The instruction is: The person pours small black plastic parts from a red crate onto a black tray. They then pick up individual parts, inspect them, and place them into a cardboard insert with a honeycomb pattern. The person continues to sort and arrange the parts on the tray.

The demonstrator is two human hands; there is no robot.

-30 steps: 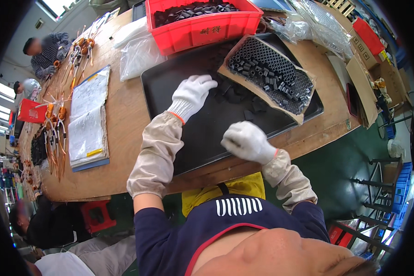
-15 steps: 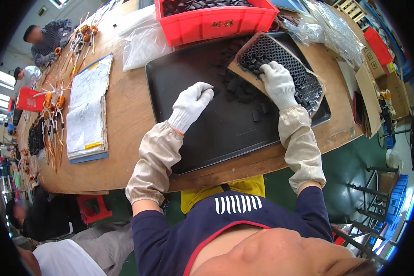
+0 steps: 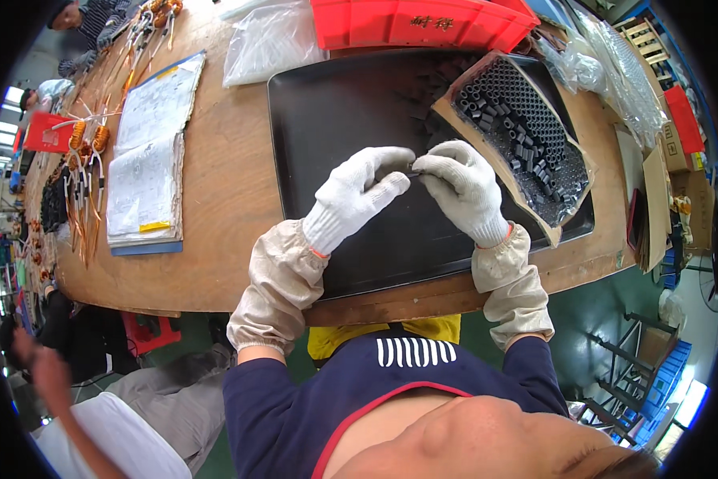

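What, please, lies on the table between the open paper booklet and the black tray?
In the head view, only bare wooden table lies between the booklet and the black tray.

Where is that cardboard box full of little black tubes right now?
In the head view, the cardboard box lies on the right part of the black tray, just right of the right hand, below the red bin.

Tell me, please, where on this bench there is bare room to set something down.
Bare wood lies between the open booklet and the black tray. The tray's left part is also bare. It is crowded on its right, where the cardboard holder of black tubes lies, and around both gloved hands: left hand, right hand.
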